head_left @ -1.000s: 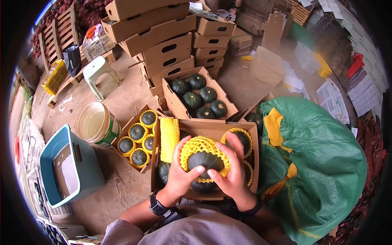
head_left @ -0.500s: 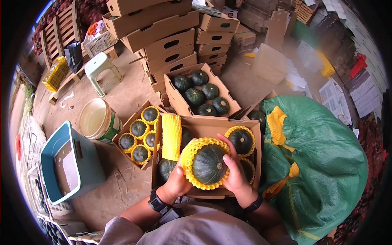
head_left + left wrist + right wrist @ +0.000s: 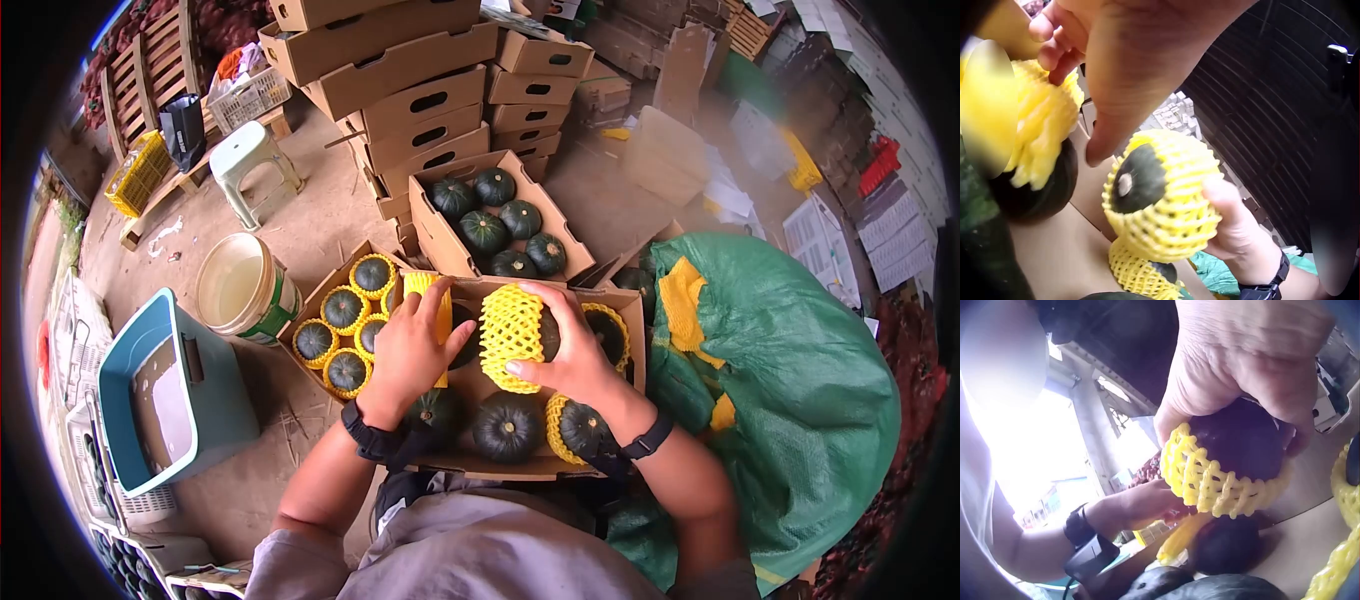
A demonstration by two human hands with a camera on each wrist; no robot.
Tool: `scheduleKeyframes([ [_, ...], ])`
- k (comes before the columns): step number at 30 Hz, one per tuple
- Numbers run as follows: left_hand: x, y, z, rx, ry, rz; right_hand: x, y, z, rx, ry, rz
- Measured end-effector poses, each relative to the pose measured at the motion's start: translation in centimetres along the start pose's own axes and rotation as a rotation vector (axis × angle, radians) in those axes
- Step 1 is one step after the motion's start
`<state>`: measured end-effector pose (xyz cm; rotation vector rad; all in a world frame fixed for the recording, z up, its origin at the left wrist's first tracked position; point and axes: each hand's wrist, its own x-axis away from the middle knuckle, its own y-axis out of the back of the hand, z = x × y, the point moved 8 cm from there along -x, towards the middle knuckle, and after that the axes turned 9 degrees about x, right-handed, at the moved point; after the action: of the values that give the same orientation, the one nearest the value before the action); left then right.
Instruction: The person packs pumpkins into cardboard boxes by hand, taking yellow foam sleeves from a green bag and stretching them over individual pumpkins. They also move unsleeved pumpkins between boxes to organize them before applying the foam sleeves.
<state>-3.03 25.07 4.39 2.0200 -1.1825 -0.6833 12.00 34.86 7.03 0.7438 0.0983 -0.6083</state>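
Observation:
My right hand (image 3: 583,362) grips a dark green pumpkin wrapped in a yellow foam net (image 3: 508,342), raised over an open cardboard box (image 3: 475,466). In the left wrist view, the stem end of this pumpkin (image 3: 1139,181) shows through the net's opening. My left hand (image 3: 408,345) is over a bundle of yellow foam nets (image 3: 1040,119) at the box's left side, fingertips right at it and thumb spread apart. Below the hands lie a bare pumpkin (image 3: 508,428) and another at the left (image 3: 436,414). Netted pumpkins (image 3: 582,432) line the right side.
A smaller box of netted pumpkins (image 3: 347,370) stands at the left, and a box of bare pumpkins (image 3: 484,232) behind. Stacked cartons (image 3: 420,100) rise beyond. A green sack (image 3: 790,400) bulges at the right. A blue tub (image 3: 215,400) and a bucket (image 3: 235,290) stand left.
Both hands held the netted pumpkin and turned it. Now the left hand has let go and moved left to the foam nets, while the right lifts the pumpkin forward, tipped on its side.

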Motion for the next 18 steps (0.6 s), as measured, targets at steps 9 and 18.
scheduleKeyframes([
  [9,1.4,1.9,3.8,0.134,-0.033,-0.189,-2.5,-7.9,-3.3,1.096,-0.305,0.67],
  [18,3.9,2.7,-1.6,0.565,-0.16,0.046,-2.0,-0.8,0.6,-0.297,-0.207,-0.131],
])
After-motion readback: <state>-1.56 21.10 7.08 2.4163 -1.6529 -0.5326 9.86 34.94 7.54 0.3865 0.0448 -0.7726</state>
